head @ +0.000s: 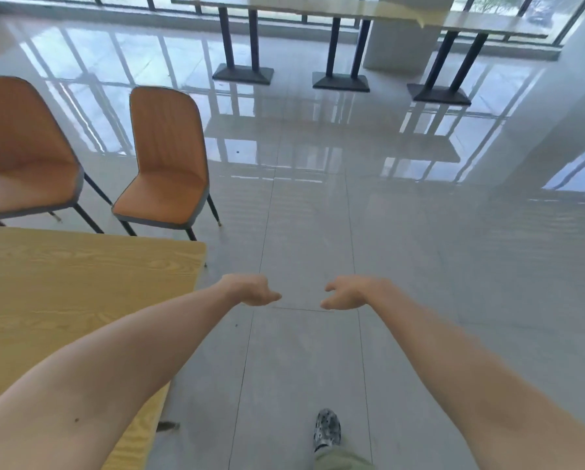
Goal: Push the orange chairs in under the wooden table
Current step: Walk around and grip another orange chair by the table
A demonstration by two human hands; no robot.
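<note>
Two orange chairs stand on the far side of the wooden table [80,286], seats facing it and pulled back from its edge. The nearer orange chair [167,164] is by the table's right corner; the other orange chair [23,150] is at the left edge of view. My left hand [252,289] and my right hand [347,292] are stretched out over the floor to the right of the table, empty, fingers loosely curled and apart. Neither hand touches a chair.
Glossy grey tiled floor [352,198] spreads ahead and to the right. A long counter on dark pedestal legs [340,52] runs along the windows at the back, with a white pillar [403,39] behind it. My shoe [327,429] is on the floor below my right arm.
</note>
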